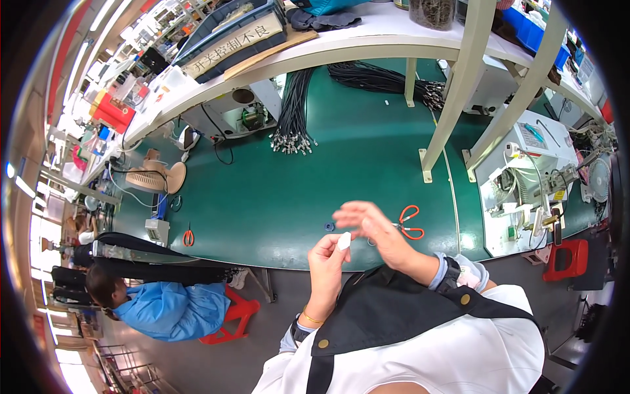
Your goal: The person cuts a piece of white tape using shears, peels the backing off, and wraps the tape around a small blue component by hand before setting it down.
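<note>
My left hand (325, 264) is closed in a pinch over the near edge of the green table. Between thumb and fingertips it holds a small white piece (344, 241), too small to make out further. Just right of it, my right hand (379, 233) has its fingers stretched out and apart, with nothing seen in them; its fingertips hover close to the white piece. Beside the right hand lie scissors with orange-red handles (411, 231), their blades partly hidden behind it. A small dark blue ring-shaped thing (329, 226) rests on the table past my left hand.
Bundles of black cables (293, 111) with metal ends lie at the back, under a raised shelf (367, 38) on pale posts. A machine (525, 184) stands at the right. At the left are a beige fan (156, 176), more scissors (189, 236) and a seated person in blue (172, 308).
</note>
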`<action>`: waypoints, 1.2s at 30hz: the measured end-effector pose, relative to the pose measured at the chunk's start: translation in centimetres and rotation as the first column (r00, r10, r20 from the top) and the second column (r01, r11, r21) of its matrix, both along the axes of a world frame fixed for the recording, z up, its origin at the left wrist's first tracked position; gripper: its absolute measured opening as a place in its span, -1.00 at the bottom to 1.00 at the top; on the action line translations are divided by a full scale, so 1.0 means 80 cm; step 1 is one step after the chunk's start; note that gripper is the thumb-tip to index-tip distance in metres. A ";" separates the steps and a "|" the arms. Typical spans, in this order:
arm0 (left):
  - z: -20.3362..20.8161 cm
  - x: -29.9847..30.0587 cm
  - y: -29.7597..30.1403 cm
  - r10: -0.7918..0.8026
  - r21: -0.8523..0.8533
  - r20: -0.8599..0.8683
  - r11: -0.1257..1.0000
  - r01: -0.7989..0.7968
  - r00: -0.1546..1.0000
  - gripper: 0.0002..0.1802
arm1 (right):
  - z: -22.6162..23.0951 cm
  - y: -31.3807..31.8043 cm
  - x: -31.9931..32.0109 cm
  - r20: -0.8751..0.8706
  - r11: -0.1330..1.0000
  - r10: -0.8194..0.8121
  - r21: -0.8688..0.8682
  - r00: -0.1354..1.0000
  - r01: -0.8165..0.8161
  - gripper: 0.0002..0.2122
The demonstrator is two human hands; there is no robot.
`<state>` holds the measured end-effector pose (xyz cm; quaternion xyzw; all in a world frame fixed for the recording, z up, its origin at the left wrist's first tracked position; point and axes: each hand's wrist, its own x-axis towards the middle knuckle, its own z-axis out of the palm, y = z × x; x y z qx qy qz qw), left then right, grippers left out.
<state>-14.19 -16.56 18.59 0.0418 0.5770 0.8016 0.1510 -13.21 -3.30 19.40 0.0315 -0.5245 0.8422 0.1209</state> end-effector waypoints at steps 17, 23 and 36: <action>-0.139 -0.009 -0.002 0.054 -0.229 0.389 0.973 0.039 0.919 -0.91 | -0.119 0.011 0.022 0.510 0.929 0.369 -0.207 0.777 -0.306 -0.62; -0.248 -0.016 0.021 0.035 -0.730 -0.242 0.652 -0.205 0.970 -0.71 | -0.138 0.107 0.027 0.761 0.984 0.171 -0.159 0.626 -0.077 -0.74; -0.278 -0.051 0.019 0.266 -0.742 -0.481 0.383 -0.550 0.835 -0.48 | -0.142 0.153 0.054 0.784 0.989 0.135 -0.146 0.606 -0.032 -0.87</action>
